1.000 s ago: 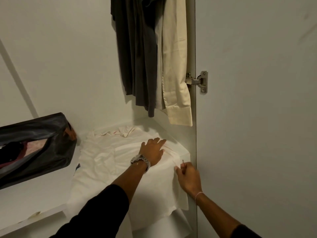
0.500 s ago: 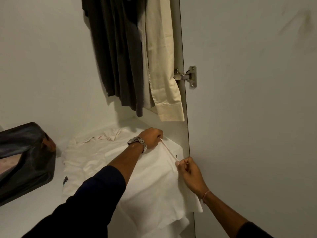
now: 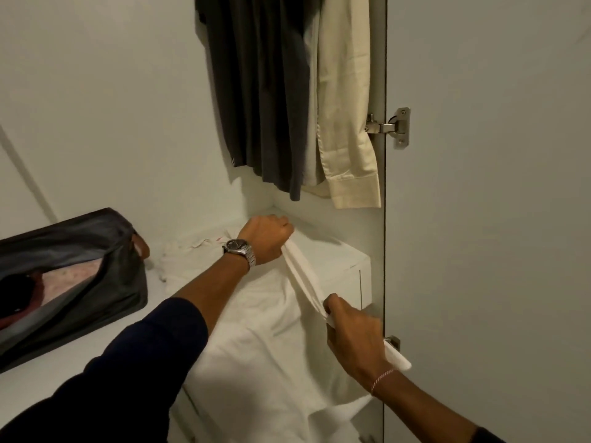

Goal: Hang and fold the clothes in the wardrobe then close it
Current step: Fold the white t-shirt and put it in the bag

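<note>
Your left hand (image 3: 267, 239), right hand (image 3: 351, 327) now pinch shirt (image 3: 256, 346) edge, lifted off shelf (image 3: 339, 254) since flat pressing — fold begun.

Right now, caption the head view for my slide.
Both hands, left and right, pull a white shirt's edge taut on the wardrobe shelf.

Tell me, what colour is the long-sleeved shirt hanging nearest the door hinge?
Cream, seen plainly in the head view: the cream long-sleeved hanging shirt beside the metal door hinge.

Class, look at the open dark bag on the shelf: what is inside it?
Through the opening of the dark bag, pale pink fabric, something black and a dark red edge show. The bag's sides cover everything deeper, so the rest cannot be seen.
</note>
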